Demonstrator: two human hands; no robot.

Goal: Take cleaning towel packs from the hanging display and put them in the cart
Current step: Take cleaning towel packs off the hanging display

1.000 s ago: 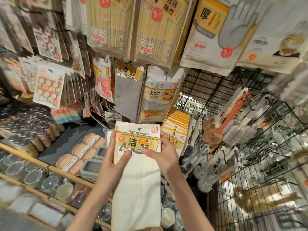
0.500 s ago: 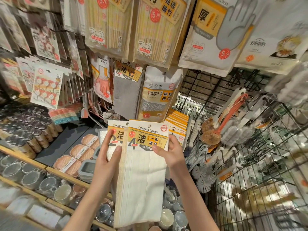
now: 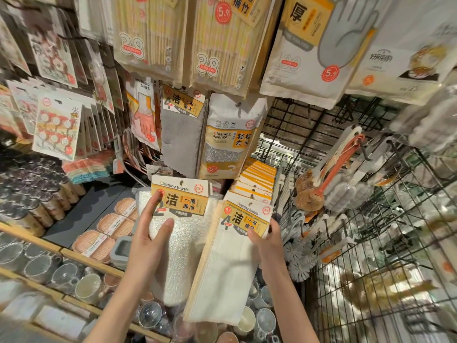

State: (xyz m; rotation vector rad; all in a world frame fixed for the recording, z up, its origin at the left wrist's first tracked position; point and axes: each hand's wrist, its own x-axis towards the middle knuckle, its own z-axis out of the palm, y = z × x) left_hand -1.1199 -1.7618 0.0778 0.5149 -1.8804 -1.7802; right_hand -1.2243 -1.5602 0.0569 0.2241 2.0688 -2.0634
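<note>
Centrally, the hanging display (image 3: 309, 125) fills the view; no cart is clearly visible, so delivery remains undone. One four-count towel pack (image 3: 222, 263) is off its hook, pinched at its card by the right hand (image 3: 265, 241). A two-count towel pack (image 3: 183, 231) apparently still hangs, behind the spread left hand (image 3: 148, 243).

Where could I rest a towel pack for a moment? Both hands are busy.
Only one bare patch: the dark grey shelf surface, bordered by the jars and the oval lidded boxes. Everywhere else is crowded: glass cups fill the lower shelf, and hanging brushes pack the wire rack on the right.
</note>
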